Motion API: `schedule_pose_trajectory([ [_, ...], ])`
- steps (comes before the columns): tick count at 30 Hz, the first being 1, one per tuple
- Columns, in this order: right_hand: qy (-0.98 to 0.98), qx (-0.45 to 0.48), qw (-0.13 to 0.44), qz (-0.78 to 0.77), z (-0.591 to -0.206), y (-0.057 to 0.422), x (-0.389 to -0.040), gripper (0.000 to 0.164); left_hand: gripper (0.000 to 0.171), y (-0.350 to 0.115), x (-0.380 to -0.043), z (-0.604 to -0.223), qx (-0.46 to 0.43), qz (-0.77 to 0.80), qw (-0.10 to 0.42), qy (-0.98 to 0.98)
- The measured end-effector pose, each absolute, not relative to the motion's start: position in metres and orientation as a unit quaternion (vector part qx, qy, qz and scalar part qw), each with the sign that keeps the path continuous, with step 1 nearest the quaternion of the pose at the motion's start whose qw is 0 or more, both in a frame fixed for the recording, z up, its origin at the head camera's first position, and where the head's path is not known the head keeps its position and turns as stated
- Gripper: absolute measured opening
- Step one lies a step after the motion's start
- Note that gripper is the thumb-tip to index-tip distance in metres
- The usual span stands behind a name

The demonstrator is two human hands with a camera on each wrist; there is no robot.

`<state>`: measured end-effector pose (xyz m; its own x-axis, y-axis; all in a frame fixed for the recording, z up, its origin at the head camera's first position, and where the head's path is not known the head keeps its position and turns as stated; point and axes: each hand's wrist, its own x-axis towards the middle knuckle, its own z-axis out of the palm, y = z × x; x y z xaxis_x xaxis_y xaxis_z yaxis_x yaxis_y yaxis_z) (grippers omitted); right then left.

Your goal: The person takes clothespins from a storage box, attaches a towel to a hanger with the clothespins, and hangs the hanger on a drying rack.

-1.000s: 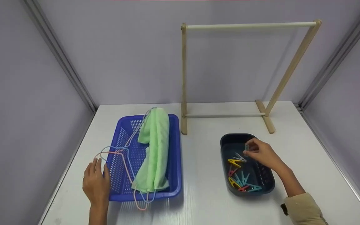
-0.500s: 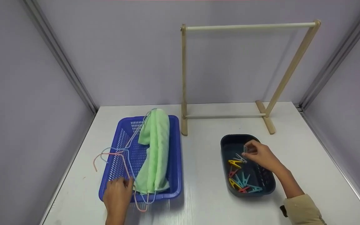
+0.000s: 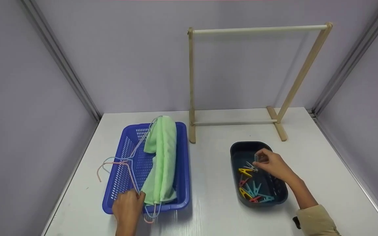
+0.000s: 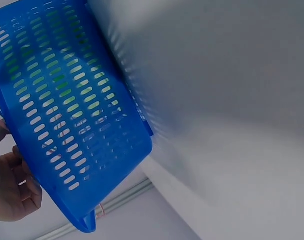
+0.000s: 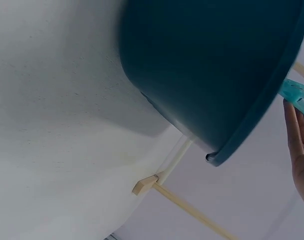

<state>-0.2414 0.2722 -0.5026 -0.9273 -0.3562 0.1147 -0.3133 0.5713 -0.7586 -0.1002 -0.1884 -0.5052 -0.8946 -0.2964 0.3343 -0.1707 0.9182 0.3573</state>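
Note:
My left hand [image 3: 128,206] is at the near left rim of the blue plastic basket [image 3: 110,196], its fingers curled. It pinches the thin wires of the clothes hangers [image 3: 133,175], one pink and one blue, whose hooks stick out past the basket's left side. In the left wrist view the hand [image 4: 14,187] is just outside the basket wall. A light green cloth [image 3: 166,157] lies folded lengthwise over the hangers' long side. My right hand [image 3: 276,165] pinches a teal clothespin [image 5: 294,92] above the dark oval tub [image 3: 235,152]. Several coloured clothespins [image 3: 251,188] lie in that tub.
Behind the tub stands a wooden rack [image 3: 190,82] with a white top rod [image 3: 258,29] and a lower bar. Grey panels [image 3: 44,147] enclose the white table [image 3: 212,183] at the back and both sides.
My left hand has moved right from beside the hanger hooks to the near part of the hangers, where it grips the wires. The right hand stays nearly still with its clothespin.

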Motion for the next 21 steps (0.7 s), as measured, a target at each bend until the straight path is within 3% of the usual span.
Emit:
schedule_pose_trajectory([
  [8,0.889,-0.187,0.027,-0.417,-0.503,0.273,-0.241,0.034,0.022,-0.182,-0.104,-0.499,0.182,-0.215,0.227,-0.932],
  [15,0.891,-0.189,0.025,-0.412,-0.502,0.272,-0.241,0.034,0.027,-0.178,-0.102,-0.483,0.193,-0.478,0.104,-0.850],
  [21,0.890,-0.197,0.026,-0.410,-0.503,0.273,-0.242,0.035,0.034,-0.178,-0.097,-0.482,0.169,-0.540,0.103,-0.818],
])
